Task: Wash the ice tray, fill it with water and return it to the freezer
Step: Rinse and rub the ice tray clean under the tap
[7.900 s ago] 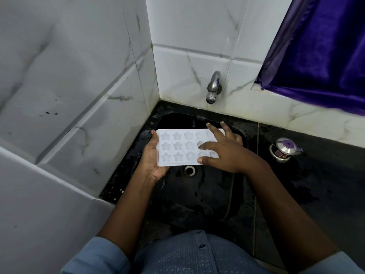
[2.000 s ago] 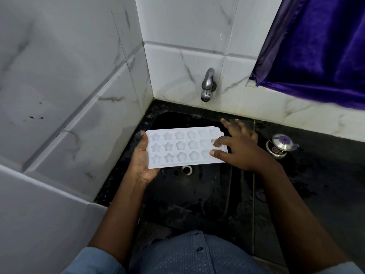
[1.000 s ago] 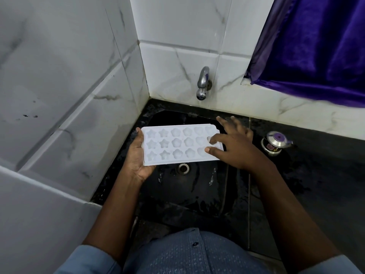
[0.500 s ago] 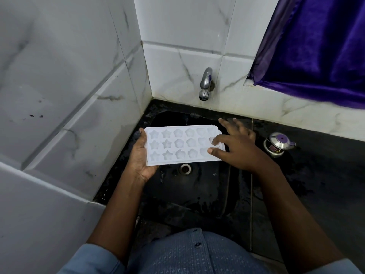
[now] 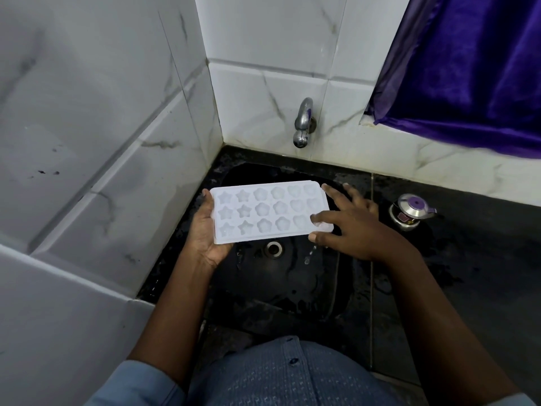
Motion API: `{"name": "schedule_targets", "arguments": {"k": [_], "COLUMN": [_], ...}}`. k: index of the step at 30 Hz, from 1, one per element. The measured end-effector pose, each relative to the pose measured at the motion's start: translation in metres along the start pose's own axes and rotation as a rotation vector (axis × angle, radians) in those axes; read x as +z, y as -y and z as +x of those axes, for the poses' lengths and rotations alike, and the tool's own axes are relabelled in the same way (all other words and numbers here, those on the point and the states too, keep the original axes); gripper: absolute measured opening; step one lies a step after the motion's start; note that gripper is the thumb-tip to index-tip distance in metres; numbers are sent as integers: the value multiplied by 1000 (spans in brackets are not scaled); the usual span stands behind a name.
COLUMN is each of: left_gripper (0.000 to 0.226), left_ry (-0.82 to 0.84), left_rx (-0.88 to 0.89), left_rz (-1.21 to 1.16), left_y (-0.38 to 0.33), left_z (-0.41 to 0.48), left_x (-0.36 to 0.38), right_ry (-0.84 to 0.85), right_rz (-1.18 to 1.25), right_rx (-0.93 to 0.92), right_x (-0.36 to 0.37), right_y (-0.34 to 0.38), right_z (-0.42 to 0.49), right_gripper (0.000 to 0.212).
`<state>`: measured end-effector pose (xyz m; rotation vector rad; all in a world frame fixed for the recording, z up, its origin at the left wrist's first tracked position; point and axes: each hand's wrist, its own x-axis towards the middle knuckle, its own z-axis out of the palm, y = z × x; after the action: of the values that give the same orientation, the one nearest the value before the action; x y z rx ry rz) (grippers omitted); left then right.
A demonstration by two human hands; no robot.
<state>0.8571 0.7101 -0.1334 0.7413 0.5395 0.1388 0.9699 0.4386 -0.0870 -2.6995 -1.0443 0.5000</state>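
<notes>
Black sink [image 5: 292, 291] in marble-tiled corner. Ice tray [image 5: 269, 213] level over drain [image 5: 273, 249], short of tap [image 5: 303, 124], so drips land in basin. Left hand [image 5: 205, 232] grips tray's left end, steadying it. Right hand [image 5: 351, 230] spread, fingers [image 5: 325, 217] open, index tip pressing corner cell, likely scrubbing.

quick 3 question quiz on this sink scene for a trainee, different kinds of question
1. True or false: the ice tray is held upside down, cavities facing down.
2. Which of the two hands holds the tray from underneath at its end? A: left hand. B: right hand.
3. Fill in, left or right as the person has it: the metal pot stands to the tray's ____.

Key: 1 false; 2 A; 3 right.
</notes>
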Motion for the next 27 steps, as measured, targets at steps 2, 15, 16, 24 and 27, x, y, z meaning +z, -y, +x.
{"name": "schedule_targets", "arguments": {"k": [2,15,16,24,27], "left_gripper": [69,69,70,68,67], "left_ry": [4,-13,-13,-22,-31], "left_rx": [-2,12,13,14,28], "left_rz": [3,11,15,6,0], "left_y": [1,2,2,1,0], "left_z": [0,0,0,-4,-5], "left_x": [0,-1,-1,1,2], "right_ry": [10,-30,-31,-33,-47], "right_rz": [3,19,15,4,10], "right_rx": [8,8,10,8,5], "right_x": [2,5,5,5,8], "right_y": [-1,4,3,5,5], "right_z": [-1,0,0,-1,0], "right_gripper": [42,41,40,41,44]}}
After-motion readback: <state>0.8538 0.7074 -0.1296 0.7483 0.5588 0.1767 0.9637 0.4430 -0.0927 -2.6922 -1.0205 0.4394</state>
